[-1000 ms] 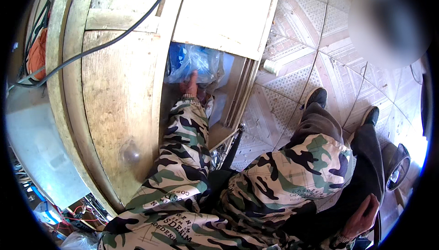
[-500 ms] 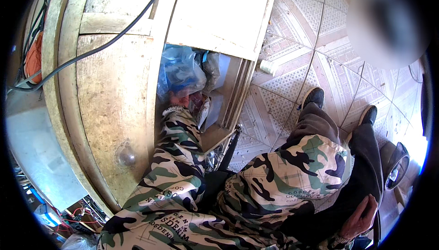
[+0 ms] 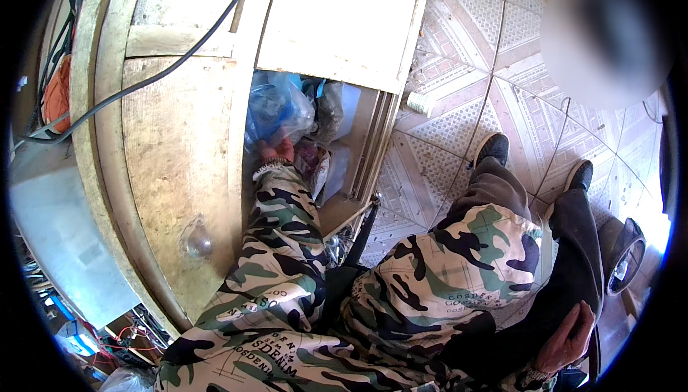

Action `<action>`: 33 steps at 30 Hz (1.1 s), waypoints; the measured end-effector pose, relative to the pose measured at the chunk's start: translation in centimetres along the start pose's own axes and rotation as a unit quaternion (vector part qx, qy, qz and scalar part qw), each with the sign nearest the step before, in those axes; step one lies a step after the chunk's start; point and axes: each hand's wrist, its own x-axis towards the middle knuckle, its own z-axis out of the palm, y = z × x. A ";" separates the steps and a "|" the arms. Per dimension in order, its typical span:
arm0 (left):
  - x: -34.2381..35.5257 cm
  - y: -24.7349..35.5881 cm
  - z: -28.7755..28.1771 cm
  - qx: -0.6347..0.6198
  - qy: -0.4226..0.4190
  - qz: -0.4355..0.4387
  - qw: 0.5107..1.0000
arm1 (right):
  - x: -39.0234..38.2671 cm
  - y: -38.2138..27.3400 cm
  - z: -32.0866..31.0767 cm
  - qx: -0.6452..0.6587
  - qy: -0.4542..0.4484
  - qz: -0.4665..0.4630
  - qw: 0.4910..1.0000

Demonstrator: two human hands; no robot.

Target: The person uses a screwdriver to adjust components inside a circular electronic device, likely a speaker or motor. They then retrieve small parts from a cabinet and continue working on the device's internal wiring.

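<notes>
My left hand [image 3: 278, 151] reaches into an opening in a pale wooden cabinet [image 3: 179, 120], its partly hidden fingers curled at the lower edge of a crumpled blue plastic bag [image 3: 279, 109]. Just right of it lie a reddish wrapped item [image 3: 312, 159] and a greyish bag [image 3: 328, 112]. At lower right my right hand [image 3: 566, 335] rests by my dark-trousered leg, its fingers together and curved; whatever may be inside them is hidden.
A black cable [image 3: 129, 91] crosses the cabinet. An orange bundle [image 3: 56, 94] and tangled wires lie left. A pale cylinder [image 3: 419, 104] lies on the tiled floor [image 3: 523, 134]. A dark round object [image 3: 620, 256] stands right, below a blurred round patch.
My left hand has drawn back and leftward, and the blue bag has shifted left, exposing more of the greyish bag beside it. My right hand has barely moved.
</notes>
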 end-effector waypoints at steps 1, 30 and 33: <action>1.2 6.5 -2.0 0.003 -0.038 -0.032 0.999 | 0.8 0.9 0.6 0.029 -0.013 -0.011 0.999; -8.9 2.9 -8.2 0.370 0.114 0.066 0.919 | 0.2 1.3 0.6 -0.001 -0.007 -0.014 1.000; -8.6 2.9 -6.1 0.339 0.115 0.083 0.930 | 0.2 1.0 0.6 -0.004 -0.005 0.005 1.000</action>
